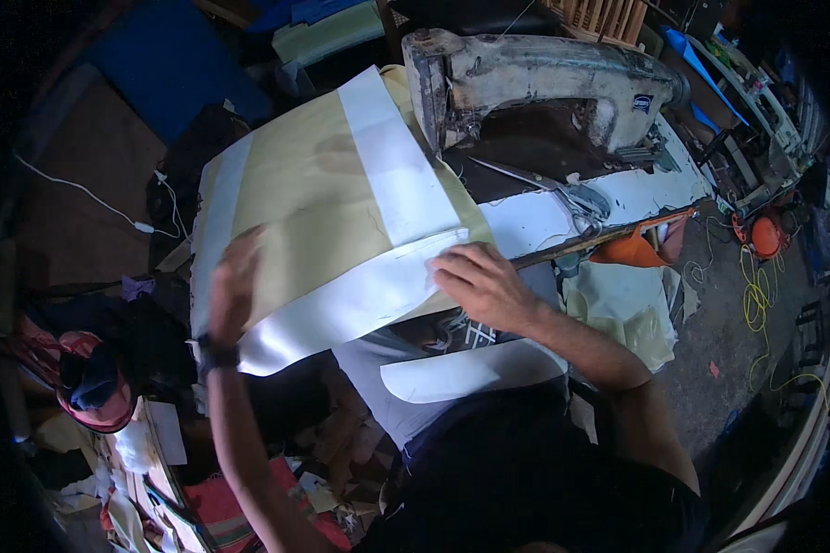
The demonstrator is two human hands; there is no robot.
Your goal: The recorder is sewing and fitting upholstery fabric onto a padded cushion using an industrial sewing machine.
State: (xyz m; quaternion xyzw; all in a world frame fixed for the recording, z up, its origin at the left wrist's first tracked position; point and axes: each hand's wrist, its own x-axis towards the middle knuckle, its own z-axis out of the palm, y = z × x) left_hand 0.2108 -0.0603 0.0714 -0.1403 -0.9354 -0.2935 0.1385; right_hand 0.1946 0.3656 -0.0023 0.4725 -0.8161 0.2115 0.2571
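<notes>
A large cream panel (304, 198) with white bands lies before me beside an old, worn sewing machine (535, 78). Along its near edge runs a white strip (346, 304), folded over at the right end. My right hand (478, 284) pinches this strip near that end, thumb side toward the panel. At the panel's left side is my left hand (237, 281), smeared by motion, so its fingers cannot be made out. Another white piece (475, 370), long with a rounded end, rests across my lap. The needle area is partly hidden.
Scissors (549, 184) lie on the machine table's white top (526, 221). Pale sheet pieces (622, 309) hang or lie below it at right. A yellow cord (756, 295) trails over the floor. Scraps and cloth (286, 488) crowd the lower left; a white cable (92, 195) runs at left.
</notes>
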